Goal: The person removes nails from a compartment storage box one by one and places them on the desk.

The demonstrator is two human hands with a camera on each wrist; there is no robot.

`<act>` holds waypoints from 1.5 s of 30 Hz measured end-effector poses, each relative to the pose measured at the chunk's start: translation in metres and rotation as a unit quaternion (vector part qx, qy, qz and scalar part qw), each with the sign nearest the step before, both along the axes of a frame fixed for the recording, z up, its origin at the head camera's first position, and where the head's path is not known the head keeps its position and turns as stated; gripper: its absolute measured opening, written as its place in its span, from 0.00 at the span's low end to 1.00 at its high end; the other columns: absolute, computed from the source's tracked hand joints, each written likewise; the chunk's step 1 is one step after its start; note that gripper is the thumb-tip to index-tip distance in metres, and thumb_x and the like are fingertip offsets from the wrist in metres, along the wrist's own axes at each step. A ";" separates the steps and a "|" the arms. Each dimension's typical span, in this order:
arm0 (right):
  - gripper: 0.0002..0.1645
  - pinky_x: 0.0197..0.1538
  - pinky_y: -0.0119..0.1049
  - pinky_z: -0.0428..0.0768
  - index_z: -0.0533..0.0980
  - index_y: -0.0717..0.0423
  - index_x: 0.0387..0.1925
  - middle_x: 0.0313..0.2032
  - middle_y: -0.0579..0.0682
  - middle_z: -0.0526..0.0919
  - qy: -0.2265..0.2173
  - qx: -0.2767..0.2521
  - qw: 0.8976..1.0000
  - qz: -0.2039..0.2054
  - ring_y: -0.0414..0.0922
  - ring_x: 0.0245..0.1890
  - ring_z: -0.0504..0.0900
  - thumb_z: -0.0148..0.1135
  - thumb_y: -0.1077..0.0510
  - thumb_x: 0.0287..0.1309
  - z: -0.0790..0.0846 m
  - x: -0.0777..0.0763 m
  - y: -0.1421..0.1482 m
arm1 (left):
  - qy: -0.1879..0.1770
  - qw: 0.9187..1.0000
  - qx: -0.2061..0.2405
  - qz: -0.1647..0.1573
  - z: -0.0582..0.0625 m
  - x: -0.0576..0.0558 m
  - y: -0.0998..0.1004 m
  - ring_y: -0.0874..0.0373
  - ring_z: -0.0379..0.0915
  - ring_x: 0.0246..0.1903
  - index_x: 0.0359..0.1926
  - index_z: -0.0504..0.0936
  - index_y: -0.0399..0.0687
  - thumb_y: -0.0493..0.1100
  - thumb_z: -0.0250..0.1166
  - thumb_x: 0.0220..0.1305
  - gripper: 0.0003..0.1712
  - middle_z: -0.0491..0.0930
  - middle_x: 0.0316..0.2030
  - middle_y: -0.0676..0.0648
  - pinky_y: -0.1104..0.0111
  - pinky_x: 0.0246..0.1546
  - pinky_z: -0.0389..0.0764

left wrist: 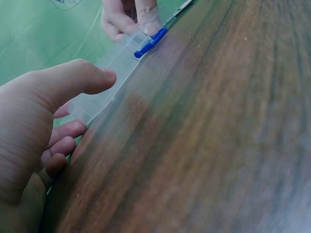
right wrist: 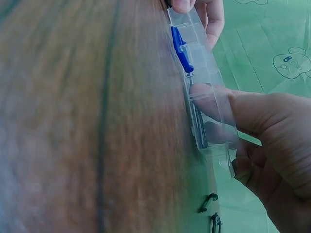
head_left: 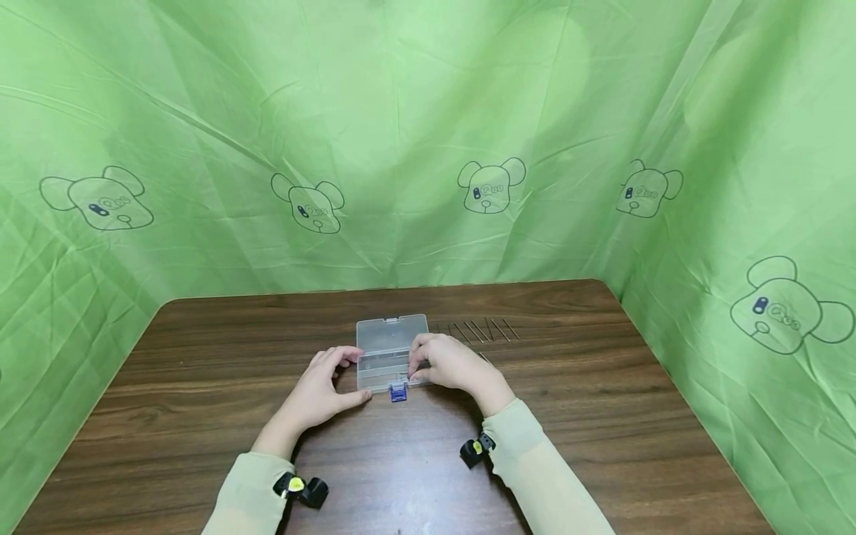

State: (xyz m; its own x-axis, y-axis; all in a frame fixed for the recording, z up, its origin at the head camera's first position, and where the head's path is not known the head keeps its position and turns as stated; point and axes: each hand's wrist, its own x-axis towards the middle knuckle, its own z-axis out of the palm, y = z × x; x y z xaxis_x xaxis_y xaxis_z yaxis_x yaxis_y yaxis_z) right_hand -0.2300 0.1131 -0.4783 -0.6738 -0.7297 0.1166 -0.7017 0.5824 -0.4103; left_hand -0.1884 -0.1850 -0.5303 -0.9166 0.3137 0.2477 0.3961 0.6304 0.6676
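A clear plastic compartment box (head_left: pixel 381 362) stands on the table, its lid (head_left: pixel 391 332) raised at the back and a blue latch (head_left: pixel 398 392) in front. My left hand (head_left: pixel 321 390) grips the box's left end, thumb at the front corner and fingers along the side. The right hand (head_left: pixel 451 362) reaches into the right end with curled fingers. Through the clear wall in the right wrist view, the thumb (right wrist: pixel 211 99) shows close beside thin dark metal rods (right wrist: pixel 197 119) in the front compartment. Whether the fingertips pinch a rod cannot be made out.
Several thin metal rods (head_left: pixel 495 329) lie spread on the wooden table (head_left: pixel 568 416) to the right of the box. Another one (head_left: pixel 485 360) lies nearer, by the right wrist. A green cloth (head_left: pixel 401 148) with printed bear heads hangs behind and at the sides.
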 end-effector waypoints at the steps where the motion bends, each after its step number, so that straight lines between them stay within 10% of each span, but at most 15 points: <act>1: 0.03 0.59 0.38 0.83 0.91 0.48 0.33 0.44 0.42 0.84 0.002 0.000 1.000 0.001 0.41 0.47 0.84 0.80 0.56 0.63 -0.001 0.000 0.000 | 0.001 1.000 0.001 0.000 0.000 0.000 0.000 0.53 0.73 0.56 0.66 0.81 0.53 0.51 0.88 0.53 0.41 0.82 0.55 0.54 0.53 0.56 0.80; 45: 0.04 0.60 0.37 0.83 0.86 0.48 0.38 0.48 0.41 0.85 0.037 0.028 0.999 0.023 0.40 0.50 0.85 0.74 0.54 0.71 0.001 0.000 0.004 | -0.003 1.000 0.003 0.001 0.005 0.001 0.002 0.51 0.74 0.56 0.68 0.80 0.49 0.51 0.88 0.54 0.42 0.83 0.55 0.51 0.52 0.57 0.79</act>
State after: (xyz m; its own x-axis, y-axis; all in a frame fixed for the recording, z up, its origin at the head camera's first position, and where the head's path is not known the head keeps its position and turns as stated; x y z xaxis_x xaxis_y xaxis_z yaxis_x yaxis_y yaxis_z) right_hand -0.2296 0.1171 -0.4778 -0.6302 -0.7667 0.1224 -0.7556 0.5694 -0.3237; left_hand -0.1871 -0.1830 -0.5256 -0.9191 0.3101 0.2433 0.3901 0.6276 0.6737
